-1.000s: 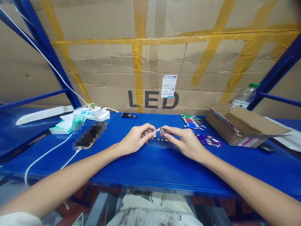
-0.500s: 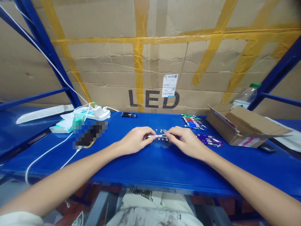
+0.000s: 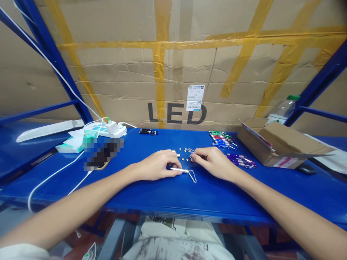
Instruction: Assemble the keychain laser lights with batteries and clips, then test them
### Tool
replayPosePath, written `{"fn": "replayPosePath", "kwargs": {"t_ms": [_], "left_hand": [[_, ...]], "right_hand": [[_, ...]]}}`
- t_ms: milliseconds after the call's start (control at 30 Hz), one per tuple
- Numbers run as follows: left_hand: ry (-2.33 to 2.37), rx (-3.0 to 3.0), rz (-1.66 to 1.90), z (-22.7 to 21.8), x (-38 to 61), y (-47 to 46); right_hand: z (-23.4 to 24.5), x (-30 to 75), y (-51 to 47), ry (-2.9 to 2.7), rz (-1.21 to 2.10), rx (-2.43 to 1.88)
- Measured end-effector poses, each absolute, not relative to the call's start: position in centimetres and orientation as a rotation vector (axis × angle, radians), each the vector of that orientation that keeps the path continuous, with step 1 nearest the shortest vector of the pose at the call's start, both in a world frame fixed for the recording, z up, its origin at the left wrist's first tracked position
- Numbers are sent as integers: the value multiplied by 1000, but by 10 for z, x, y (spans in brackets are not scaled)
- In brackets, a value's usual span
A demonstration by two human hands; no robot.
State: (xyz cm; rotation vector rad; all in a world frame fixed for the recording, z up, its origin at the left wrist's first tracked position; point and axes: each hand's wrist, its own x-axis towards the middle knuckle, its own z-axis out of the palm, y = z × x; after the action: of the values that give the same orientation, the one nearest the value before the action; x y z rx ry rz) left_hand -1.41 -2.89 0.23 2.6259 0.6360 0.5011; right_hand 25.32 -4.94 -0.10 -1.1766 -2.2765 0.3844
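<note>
My left hand (image 3: 158,166) rests on the blue tabletop (image 3: 168,195), its fingers curled over the end of a small silver keychain flashlight (image 3: 182,170) that lies flat with its wire clip (image 3: 193,177) trailing to the right. My right hand (image 3: 214,162) sits just to the right, fingertips pinched down among several small button cells (image 3: 185,150) scattered on the table. What the pinch holds is too small to see.
Coloured keychain lights (image 3: 223,140) and purple ones (image 3: 241,161) lie at the right beside an open cardboard box (image 3: 282,146) and a bottle (image 3: 282,110). A dark light (image 3: 148,132), a power strip (image 3: 107,129) with white cable and a blurred object (image 3: 101,154) sit left.
Both hands held the silver flashlight raised between them; it has come down onto the table under my left hand, and my right hand has let go and moved to the button cells.
</note>
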Motion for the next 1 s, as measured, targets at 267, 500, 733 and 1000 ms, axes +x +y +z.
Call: {"fn": "replayPosePath", "kwargs": {"t_ms": [267, 500, 733, 1000], "left_hand": [[749, 2619, 589, 4, -15, -27], [1102, 2681, 638, -1, -22, -14], [1078, 2706, 516, -4, -22, -14], [1019, 2726, 490, -4, -21, -17]], "right_hand": [[-8, 259, -42, -2383, 177, -1176], [-4, 255, -49, -2521, 254, -1161], [-3, 255, -50, -2552, 275, -1096], [-5, 254, -49, -2563, 308, -1087]]}}
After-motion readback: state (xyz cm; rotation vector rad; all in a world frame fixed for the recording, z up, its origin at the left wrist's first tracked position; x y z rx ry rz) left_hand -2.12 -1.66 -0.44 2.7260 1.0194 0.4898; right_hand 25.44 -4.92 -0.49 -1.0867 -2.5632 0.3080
